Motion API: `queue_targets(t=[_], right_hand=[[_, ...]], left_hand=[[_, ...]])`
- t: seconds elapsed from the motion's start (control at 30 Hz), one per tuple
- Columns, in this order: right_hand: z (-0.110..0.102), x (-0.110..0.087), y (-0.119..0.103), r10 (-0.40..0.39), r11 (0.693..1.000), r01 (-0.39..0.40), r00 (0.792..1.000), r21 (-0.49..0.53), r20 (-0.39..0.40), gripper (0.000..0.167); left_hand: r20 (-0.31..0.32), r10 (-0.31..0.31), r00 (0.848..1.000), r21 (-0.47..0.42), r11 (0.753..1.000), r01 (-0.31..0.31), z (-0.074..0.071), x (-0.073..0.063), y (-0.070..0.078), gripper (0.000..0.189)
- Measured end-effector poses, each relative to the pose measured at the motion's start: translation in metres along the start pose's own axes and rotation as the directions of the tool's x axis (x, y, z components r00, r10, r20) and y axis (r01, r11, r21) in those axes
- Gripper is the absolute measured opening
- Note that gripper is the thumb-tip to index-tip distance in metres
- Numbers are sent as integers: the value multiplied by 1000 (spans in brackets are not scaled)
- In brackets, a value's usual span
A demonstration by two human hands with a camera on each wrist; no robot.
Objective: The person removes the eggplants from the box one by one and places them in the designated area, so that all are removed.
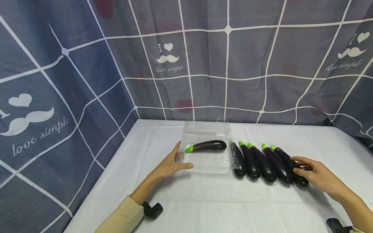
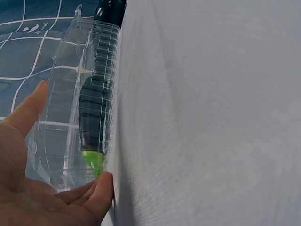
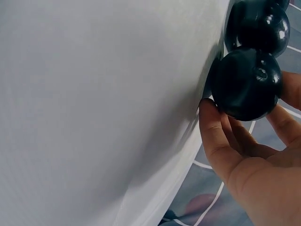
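Observation:
An open clear plastic clamshell box [image 1: 208,165] lies on the white cloth, its lid folded back behind it. Inside it, one dark purple eggplant [image 1: 210,145] with a green stem end lies sideways, stem to the left. My left hand [image 1: 172,165] holds the box's left end, thumb along the front and fingers at the side. Right of the box, several eggplants [image 1: 263,165] lie side by side in a slanted row, stems pointing away. My right hand [image 1: 316,174] grips the rightmost eggplant [image 1: 287,162] near its rounded end, which the right wrist view shows between thumb and fingers.
The box's right edge overlaps the leftmost eggplant [image 1: 240,165] of the row. A grey-blue checked curtain [image 1: 207,64] hangs behind and to the left of the table [image 1: 204,204]. Black wrist straps [image 1: 152,210] are on both arms.

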State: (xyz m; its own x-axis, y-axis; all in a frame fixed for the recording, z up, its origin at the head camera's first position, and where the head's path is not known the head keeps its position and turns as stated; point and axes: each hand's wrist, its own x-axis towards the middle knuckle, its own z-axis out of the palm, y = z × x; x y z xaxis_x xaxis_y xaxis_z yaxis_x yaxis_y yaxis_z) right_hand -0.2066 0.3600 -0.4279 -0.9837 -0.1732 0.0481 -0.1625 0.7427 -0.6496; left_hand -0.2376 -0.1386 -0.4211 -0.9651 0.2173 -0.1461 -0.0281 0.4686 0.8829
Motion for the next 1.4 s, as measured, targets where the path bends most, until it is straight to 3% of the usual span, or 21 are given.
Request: queue_targets(t=[0.73,1.0,1.13,1.4], right_hand=[[2,-1,0,-18,999,18,1000,27,-12,44],[1,4,-4,24,1000,-24,1000,1,4,56],[0,5,-5,12,1000,-12,999,-17,-32,54],[-8,9,-14,20,1000,-20,1000,-13,-10,58]], left_hand=[[-2,-7,1000,23,1000,7,0,1,-2,115],[6,5,1000,13,1000,-6,-2,-1,-2,117],[7,11,1000,12,1000,-11,-2,-1,-2,118],[6,0,1000,16,1000,0,0,0,0,114]])
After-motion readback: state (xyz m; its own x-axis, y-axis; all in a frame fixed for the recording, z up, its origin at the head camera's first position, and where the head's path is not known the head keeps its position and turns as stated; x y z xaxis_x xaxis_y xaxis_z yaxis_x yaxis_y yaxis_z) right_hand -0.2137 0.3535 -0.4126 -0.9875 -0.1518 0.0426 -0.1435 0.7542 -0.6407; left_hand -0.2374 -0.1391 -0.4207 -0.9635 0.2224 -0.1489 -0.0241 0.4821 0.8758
